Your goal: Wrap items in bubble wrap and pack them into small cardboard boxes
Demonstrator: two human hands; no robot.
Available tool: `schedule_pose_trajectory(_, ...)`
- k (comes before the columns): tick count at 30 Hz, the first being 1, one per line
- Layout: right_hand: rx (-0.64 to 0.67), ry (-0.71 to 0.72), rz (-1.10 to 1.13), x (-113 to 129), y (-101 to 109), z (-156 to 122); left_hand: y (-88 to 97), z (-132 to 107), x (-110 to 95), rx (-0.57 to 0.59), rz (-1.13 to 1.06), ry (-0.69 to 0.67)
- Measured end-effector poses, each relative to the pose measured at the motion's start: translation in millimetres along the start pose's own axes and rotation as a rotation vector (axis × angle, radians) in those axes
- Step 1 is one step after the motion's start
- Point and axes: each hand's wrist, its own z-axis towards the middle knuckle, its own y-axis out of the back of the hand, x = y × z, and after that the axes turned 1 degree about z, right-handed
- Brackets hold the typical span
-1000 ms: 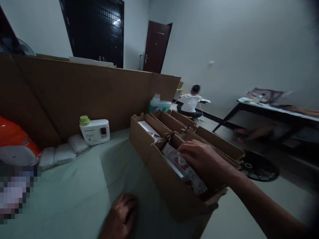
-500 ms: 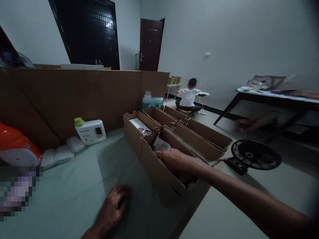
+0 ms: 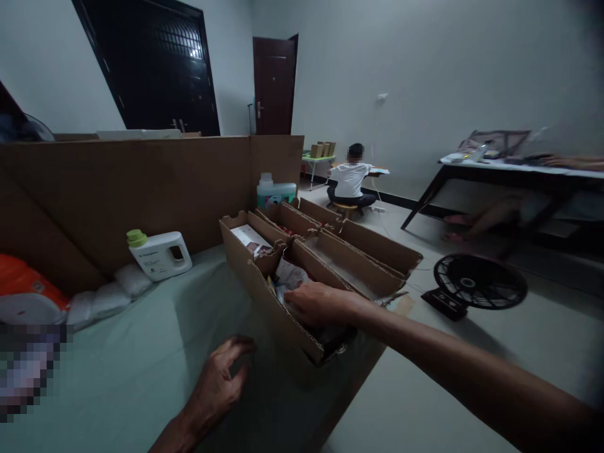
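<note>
My right hand (image 3: 314, 303) reaches down into the near compartment of a cardboard divider box (image 3: 274, 302). Its fingers are curled, with the tips against a crumpled plastic packet (image 3: 291, 277) with pale printing. The box wall partly hides these fingers, so their exact hold is unclear. My left hand (image 3: 226, 371) is over the green cloth, left of the box, thumb and fingers apart with nothing between them. A white printed card or box (image 3: 251, 239) lies in the far left compartment.
Along the cardboard screen (image 3: 141, 189) stand a white jug with a green cap (image 3: 160, 255), bubble-wrapped packs (image 3: 111, 299) and a teal bottle (image 3: 276, 192). A black fan (image 3: 479, 283) is right of the box. Further off, a person (image 3: 353, 179) sits by a low table.
My left hand has risen slightly and its thumb and fingers have spread. My right hand stays in the same compartment. The whole view has shifted a little.
</note>
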Motion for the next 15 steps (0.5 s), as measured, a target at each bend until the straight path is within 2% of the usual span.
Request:
schedule_pose_trajectory(4,-0.045,-0.055,0.025,-10.4,1.1,-4.6,6.9,3.7,-13.0,0.003,-0.044,0.029)
schedule_pose_trajectory(6,-0.14,-0.107,0.059,-17.7,5.9,-13.1,15.0,4.1,-21.2,-0.015,-0.081,0.072)
schedule_pose_trajectory(7,-0.243,-0.145,0.107,-19.8,9.1,-19.0,20.0,4.6,-27.2,-0.03,-0.11,0.103)
schedule_pose_trajectory(10,-0.661,-0.208,0.344,-11.9,18.8,-39.5,36.2,11.9,-55.3,-0.083,-0.299,0.261)
schedule_pose_trajectory(11,-0.763,-0.177,0.429,-3.9,21.3,-46.2,40.9,17.1,-67.7,-0.107,-0.417,0.312)
schedule_pose_trajectory(12,-0.81,-0.106,0.492,5.7,23.6,-52.4,44.7,23.7,-80.7,-0.131,-0.559,0.344)
schedule_pose_trajectory(13,-0.802,-0.004,0.531,15.6,25.7,-58.1,47.6,31.4,-93.4,-0.146,-0.712,0.357)
schedule_pose_trajectory(15,-0.676,0.225,0.575,29.3,30.1,-67.4,51.0,47.4,-114.4,-0.166,-0.968,0.367)
